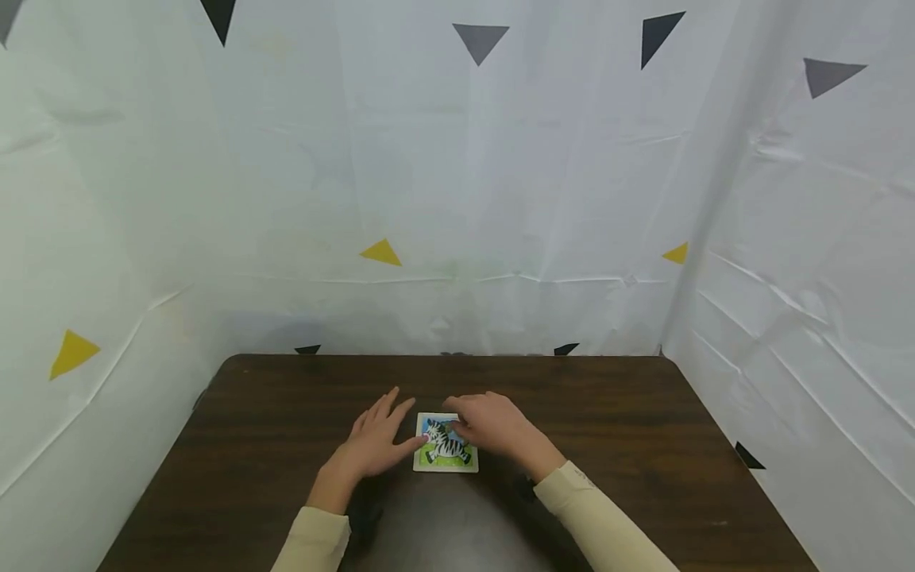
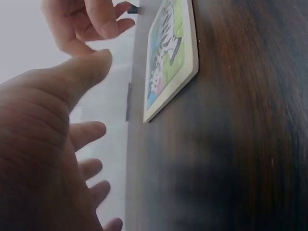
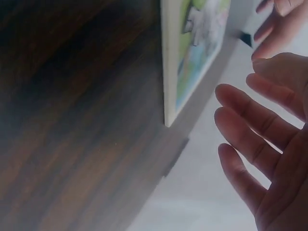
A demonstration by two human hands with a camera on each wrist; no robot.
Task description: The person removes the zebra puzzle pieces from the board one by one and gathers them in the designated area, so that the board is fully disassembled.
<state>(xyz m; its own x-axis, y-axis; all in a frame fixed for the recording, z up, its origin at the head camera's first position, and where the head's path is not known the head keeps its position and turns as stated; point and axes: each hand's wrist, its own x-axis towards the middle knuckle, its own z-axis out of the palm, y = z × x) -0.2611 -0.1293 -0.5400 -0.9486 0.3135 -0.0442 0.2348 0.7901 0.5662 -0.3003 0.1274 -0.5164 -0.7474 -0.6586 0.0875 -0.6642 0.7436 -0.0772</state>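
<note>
The zebra puzzle point(image 1: 446, 443) lies flat on the dark wooden table point(image 1: 643, 445), near the middle and a little toward me, a small square board with a pale raised rim. Inside the rim I see a black-and-white striped zebra on green grass under a strip of blue sky; from my left wrist view the board point(image 2: 169, 57) looks thin and stiff, with the pieces sitting level in their frame as far as I can tell. My left hand point(image 1: 379, 439) rests on the table just beside the board's left edge, fingers spread and straight, thumb reaching toward the rim; it holds nothing. My right hand point(image 1: 493, 425) hovers over the board's upper right corner, its fingers relaxed and bent down toward the picture, and I cannot tell whether the fingertips actually touch a piece or only hang above it; from the right wrist view the fingers point(image 3: 250, 115) lie loose and apart, gripping nothing. I judge that I am at the point of steadying the board and settling on a piece. The next move, I think, calls for my left hand to brace the rim so the board does not slide, while my right fingertips find the edge of a single piece. Around the table hang white sheets point(image 1: 457, 199) marked with grey, black and yellow triangles.
</note>
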